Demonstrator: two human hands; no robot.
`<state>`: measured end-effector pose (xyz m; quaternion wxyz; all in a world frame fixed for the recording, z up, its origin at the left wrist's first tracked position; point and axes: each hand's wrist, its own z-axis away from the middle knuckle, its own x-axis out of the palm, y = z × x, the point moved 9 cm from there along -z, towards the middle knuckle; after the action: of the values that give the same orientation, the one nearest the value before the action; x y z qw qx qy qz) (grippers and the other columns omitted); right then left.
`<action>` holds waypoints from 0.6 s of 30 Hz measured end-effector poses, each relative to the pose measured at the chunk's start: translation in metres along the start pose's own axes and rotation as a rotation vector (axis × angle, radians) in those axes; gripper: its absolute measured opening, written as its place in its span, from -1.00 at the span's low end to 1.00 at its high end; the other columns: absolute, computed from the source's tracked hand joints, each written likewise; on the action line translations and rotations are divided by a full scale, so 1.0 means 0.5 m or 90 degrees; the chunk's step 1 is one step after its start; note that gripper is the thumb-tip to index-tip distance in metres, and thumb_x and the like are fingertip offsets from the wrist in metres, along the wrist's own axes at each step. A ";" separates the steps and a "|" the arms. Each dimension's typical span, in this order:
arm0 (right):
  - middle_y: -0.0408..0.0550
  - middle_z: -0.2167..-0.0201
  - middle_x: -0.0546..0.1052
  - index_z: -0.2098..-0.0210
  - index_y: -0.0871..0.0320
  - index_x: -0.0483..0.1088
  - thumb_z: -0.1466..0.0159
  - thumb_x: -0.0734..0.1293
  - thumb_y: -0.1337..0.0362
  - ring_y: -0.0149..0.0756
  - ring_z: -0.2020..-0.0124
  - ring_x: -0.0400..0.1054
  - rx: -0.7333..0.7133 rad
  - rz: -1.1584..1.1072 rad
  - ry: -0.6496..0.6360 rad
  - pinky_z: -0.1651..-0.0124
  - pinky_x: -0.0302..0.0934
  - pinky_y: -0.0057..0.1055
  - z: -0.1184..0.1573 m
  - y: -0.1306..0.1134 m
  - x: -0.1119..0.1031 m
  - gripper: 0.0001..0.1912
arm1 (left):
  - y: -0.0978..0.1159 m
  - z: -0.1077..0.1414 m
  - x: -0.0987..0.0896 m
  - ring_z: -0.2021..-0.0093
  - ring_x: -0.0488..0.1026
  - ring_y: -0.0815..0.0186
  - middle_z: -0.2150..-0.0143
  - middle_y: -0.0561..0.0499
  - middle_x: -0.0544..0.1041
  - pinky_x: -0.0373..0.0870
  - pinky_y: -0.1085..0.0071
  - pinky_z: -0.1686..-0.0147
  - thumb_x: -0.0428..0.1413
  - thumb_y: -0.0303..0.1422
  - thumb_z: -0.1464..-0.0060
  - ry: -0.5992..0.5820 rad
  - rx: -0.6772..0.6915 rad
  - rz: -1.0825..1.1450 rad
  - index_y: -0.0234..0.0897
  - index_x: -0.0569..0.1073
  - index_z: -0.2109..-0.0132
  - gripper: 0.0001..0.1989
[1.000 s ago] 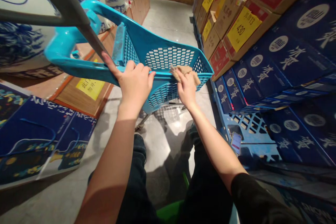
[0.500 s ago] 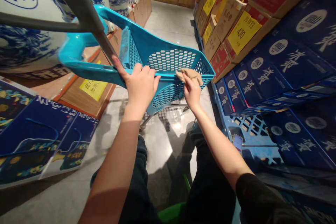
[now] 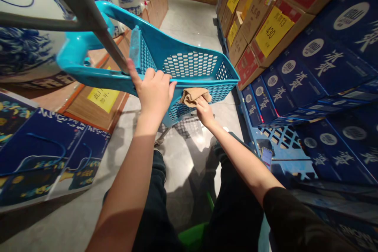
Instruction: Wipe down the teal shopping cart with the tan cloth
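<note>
The glossy pale-grey tiled floor [image 3: 193,17] carries a bright-blue plastic shopping cart [image 3: 171,46] with honeycomb-perforated sides and, to the right, a light-blue latticed plastic pallet [image 3: 286,153] bearing stacked dark-blue cardboard boxes [image 3: 315,75] with white lettering.

Light from above glares off the floor [image 3: 180,159] here; shadow pools between the 2 legs [image 3: 236,204]; the lower-right cartons [image 3: 352,230] sit dim and smeared; outer edges stretch.

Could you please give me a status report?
Left hand gripping blue cart rim; right hand holding tan cloth at perforated side; grey bar beside left hand.
</note>
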<state>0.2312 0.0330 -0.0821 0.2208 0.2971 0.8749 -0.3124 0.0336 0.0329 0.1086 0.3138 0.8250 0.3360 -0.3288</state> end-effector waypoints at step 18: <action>0.06 -0.16 0.79 -0.07 0.16 0.78 -0.36 0.33 0.60 -0.09 -0.28 0.68 0.199 -0.013 -0.199 -0.45 0.54 -0.19 0.110 0.005 0.094 -0.53 | 0.006 -0.015 -0.005 -0.36 0.49 -0.36 -0.08 -0.23 0.74 0.13 -0.42 -0.48 0.02 -0.15 -0.53 -0.015 -0.040 -0.040 -0.09 0.69 -0.05 -0.66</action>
<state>0.2095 0.0152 -0.1490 0.3016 0.2669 0.7740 -0.4886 0.0369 0.0359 0.1155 0.3332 0.7997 0.3679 -0.3377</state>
